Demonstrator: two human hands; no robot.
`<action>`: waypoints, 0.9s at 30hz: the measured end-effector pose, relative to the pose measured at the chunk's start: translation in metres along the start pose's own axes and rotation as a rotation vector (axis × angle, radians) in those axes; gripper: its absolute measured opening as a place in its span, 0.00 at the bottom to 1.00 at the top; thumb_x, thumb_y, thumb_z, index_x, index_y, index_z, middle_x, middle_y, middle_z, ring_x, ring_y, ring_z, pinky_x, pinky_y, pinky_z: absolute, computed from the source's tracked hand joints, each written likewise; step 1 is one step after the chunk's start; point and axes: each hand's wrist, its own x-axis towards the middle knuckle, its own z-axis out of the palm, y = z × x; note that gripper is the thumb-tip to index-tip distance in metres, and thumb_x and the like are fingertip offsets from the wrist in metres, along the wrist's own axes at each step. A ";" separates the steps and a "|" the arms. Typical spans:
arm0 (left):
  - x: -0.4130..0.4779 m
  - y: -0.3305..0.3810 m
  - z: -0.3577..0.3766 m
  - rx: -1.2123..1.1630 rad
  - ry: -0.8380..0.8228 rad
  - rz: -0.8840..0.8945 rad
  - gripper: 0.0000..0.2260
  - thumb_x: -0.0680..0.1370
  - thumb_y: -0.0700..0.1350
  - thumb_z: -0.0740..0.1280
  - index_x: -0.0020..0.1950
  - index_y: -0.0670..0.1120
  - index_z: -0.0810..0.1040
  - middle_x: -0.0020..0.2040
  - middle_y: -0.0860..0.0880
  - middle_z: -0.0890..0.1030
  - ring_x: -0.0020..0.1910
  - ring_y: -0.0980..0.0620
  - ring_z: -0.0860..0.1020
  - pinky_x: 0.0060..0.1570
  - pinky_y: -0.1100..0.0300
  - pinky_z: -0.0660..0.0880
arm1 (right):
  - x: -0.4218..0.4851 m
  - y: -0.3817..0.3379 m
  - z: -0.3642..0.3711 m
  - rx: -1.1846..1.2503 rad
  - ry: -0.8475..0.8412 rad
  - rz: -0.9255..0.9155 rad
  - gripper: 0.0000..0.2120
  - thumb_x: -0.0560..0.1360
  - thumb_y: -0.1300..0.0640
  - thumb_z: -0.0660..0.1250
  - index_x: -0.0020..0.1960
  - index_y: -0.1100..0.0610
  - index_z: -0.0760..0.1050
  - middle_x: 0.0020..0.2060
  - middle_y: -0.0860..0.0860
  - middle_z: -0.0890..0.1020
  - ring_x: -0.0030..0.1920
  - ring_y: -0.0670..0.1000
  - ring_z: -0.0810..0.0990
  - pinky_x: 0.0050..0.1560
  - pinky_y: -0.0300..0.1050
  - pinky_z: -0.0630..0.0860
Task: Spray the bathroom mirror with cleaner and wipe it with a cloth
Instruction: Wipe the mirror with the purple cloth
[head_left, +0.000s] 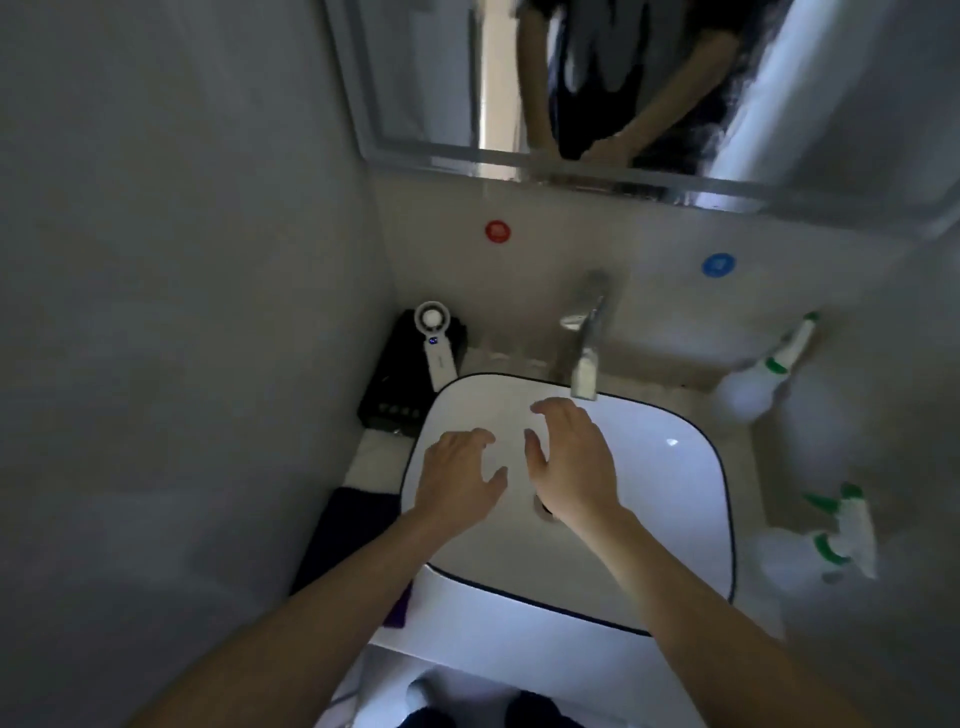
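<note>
The mirror (426, 78) hangs on the wall above the sink and reflects my arms and torso. Two white spray bottles with green collars stand on the counter at the right, one at the back (753, 379) and one nearer (826, 540). A dark purple cloth (348, 540) lies on the counter left of the basin, partly under my left forearm. My left hand (460, 480) and my right hand (569, 457) hover side by side over the white basin (670, 488), fingers spread and relaxed, holding nothing.
A chrome faucet (584, 338) juts over the basin's back rim. A black box (410, 374) with a small white handheld device (436, 338) on it stands at the back left. Red (497, 230) and blue (718, 265) round stickers mark the wall. A wall closes in on the left.
</note>
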 end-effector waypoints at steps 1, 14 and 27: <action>-0.008 -0.017 -0.009 -0.023 0.017 -0.043 0.21 0.79 0.53 0.69 0.70 0.47 0.74 0.65 0.49 0.79 0.65 0.48 0.73 0.65 0.56 0.66 | 0.003 -0.013 0.013 0.016 -0.031 -0.039 0.13 0.78 0.59 0.69 0.62 0.61 0.78 0.58 0.56 0.82 0.55 0.59 0.82 0.53 0.54 0.80; -0.131 -0.179 -0.049 -0.098 -0.197 -0.547 0.23 0.77 0.47 0.72 0.69 0.43 0.71 0.68 0.44 0.70 0.60 0.48 0.73 0.60 0.58 0.72 | -0.038 -0.144 0.175 0.325 -0.524 -0.120 0.10 0.80 0.62 0.62 0.59 0.62 0.75 0.56 0.58 0.78 0.53 0.60 0.79 0.49 0.52 0.77; -0.145 -0.190 -0.007 -0.091 -0.391 -0.576 0.26 0.80 0.45 0.68 0.77 0.43 0.67 0.79 0.44 0.61 0.75 0.45 0.67 0.70 0.59 0.65 | -0.099 -0.086 0.238 -0.080 -0.895 0.357 0.24 0.80 0.50 0.63 0.68 0.66 0.67 0.58 0.59 0.81 0.57 0.60 0.82 0.47 0.46 0.74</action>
